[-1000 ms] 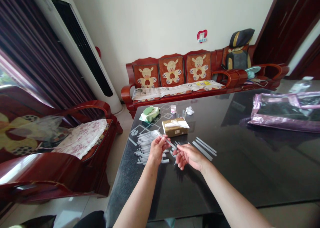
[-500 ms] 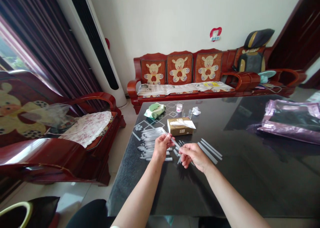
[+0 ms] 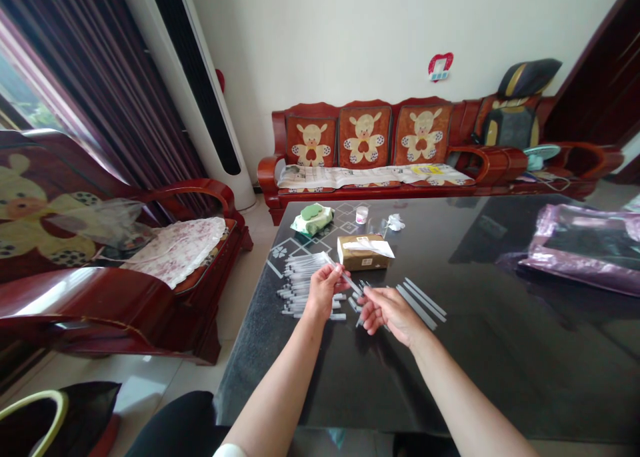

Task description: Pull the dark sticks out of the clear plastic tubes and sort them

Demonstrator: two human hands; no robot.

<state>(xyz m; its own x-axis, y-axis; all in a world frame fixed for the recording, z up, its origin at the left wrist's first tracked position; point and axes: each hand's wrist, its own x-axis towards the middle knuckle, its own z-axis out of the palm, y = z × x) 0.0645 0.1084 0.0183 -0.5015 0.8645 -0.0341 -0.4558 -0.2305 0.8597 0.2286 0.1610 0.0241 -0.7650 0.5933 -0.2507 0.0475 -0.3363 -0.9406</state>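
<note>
My left hand [image 3: 324,291] pinches a slim translucent pen barrel [image 3: 353,285], held slanted above the table. My right hand [image 3: 389,310] is closed at the barrel's lower end, thumb against forefinger, with the other fingers curled. Whatever small part may sit in that grip is too small to make out. Beside and beyond my left hand lies a pile of similar translucent pens [image 3: 303,277], laid roughly parallel. Several small clear and dark-tipped pieces [image 3: 355,303] lie between the hands, partly covered. Right of my right hand are a few loose long translucent tubes [image 3: 424,299].
A tissue box [image 3: 364,253] stands just beyond my hands on the dark table [image 3: 480,350]. Farther back are a wet-wipe pack [image 3: 313,220], a small white cup [image 3: 361,215] and crumpled tissue [image 3: 395,222]. A purple plastic bag [image 3: 545,260] lies at the right.
The view has shifted slightly. My right hand's fingers have loosened a little around the barrel's lower end; my left hand keeps its hold.
</note>
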